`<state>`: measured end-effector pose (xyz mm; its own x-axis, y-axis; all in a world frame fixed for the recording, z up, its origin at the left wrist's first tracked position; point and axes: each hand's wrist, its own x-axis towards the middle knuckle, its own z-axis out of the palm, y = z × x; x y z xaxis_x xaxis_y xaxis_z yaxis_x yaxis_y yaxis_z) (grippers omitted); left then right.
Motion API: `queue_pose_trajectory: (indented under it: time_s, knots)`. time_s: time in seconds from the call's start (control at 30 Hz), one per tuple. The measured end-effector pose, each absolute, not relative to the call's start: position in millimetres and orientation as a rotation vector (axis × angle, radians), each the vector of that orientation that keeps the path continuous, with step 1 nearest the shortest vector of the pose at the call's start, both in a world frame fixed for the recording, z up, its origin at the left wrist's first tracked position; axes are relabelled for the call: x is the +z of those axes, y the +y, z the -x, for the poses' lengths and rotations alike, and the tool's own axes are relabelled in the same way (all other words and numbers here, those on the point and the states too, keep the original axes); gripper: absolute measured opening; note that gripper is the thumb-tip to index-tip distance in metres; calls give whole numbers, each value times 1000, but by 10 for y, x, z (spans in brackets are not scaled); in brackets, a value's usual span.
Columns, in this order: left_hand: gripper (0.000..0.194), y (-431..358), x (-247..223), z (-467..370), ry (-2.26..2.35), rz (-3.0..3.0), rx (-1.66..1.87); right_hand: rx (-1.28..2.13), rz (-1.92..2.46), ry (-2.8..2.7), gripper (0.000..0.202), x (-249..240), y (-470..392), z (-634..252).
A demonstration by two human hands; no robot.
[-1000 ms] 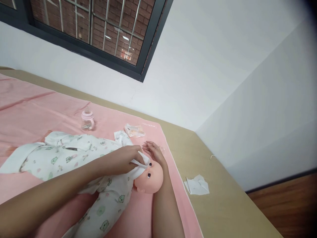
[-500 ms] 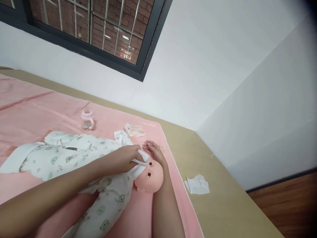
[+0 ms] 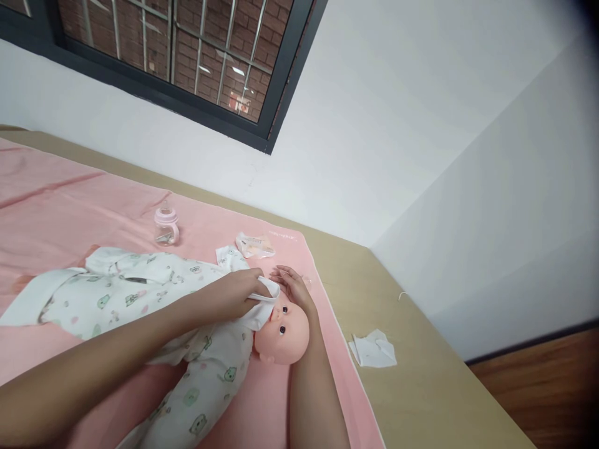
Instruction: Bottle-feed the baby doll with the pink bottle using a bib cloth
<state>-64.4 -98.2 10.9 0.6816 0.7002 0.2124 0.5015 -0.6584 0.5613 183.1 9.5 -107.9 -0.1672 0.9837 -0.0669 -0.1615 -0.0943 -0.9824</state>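
A baby doll [image 3: 285,337] lies on its back on a pink cloth [image 3: 271,399], its head toward the right. It wears a white outfit [image 3: 187,268] printed with small green and pink figures. My left hand [image 3: 234,296] reaches across the doll's chest and pinches the white neckline, pulling it up near the chin. My right hand [image 3: 292,287] is beside the far side of the doll's head, fingers spread and slightly curved, holding nothing; that forearm passes behind the crown of the head.
A pink-lidded bottle [image 3: 166,227] stands beyond the doll's legs. A clear plastic packet [image 3: 255,246] lies past its shoulder. A crumpled white tissue [image 3: 374,349] rests on the wooden surface [image 3: 421,386] at right. Behind are a white wall and barred window [image 3: 187,56].
My left hand has drawn the neckline slightly to the left, away from the doll's face, uncovering more around the mouth. My right hand has hardly moved.
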Motion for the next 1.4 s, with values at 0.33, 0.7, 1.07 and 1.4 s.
queue_pose_trajectory:
  time_s: [0.33, 0.7, 1.07, 1.4]
  knots:
    - [33, -1009, 324, 766, 835, -2213, 530, 1437, 1105, -1181, 35, -1039, 89, -1825]
    - [35, -1050, 198, 687, 811, -2432, 430, 1424, 1107, -1190, 40, -1009, 55, -1802]
    - [39, -1044, 194, 699, 908, -2471, 409, 1456, 1082, -1126, 42, -964, 17, -1761]
    - [55, -978, 155, 739, 903, -2404, 415, 1419, 1089, -1158, 31, -962, -17, -1747]
